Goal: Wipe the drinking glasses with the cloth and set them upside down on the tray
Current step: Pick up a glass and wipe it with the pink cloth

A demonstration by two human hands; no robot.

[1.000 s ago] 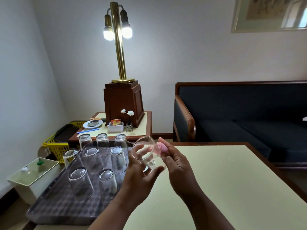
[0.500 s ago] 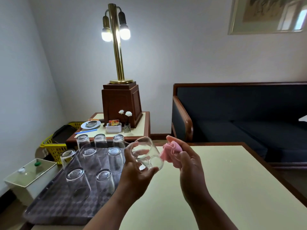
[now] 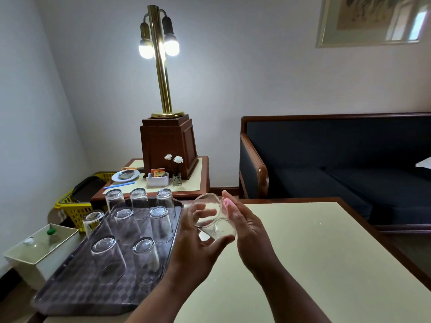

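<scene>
Head view: your left hand (image 3: pixel 198 248) grips glass (image 3: pixel 213 217), tilted, above counter (image 3: pixel 303 252), just beside tray (image 3: pixel 70 297). Your right hand (image 3: pixel 247 231) holds cloth (image 3: pixel 227 202) against glass. Step, judged: wiping. Next move calls for flipping glass, picking free tray spot among inverted glasses (image 3: pixel 161 220).

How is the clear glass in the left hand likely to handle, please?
Probably slippery: the glass, gripped by the left hand, is smooth and clear. Likely fragile, looking thin-walled. Its round sides suggest it would roll if laid on the table.
</scene>
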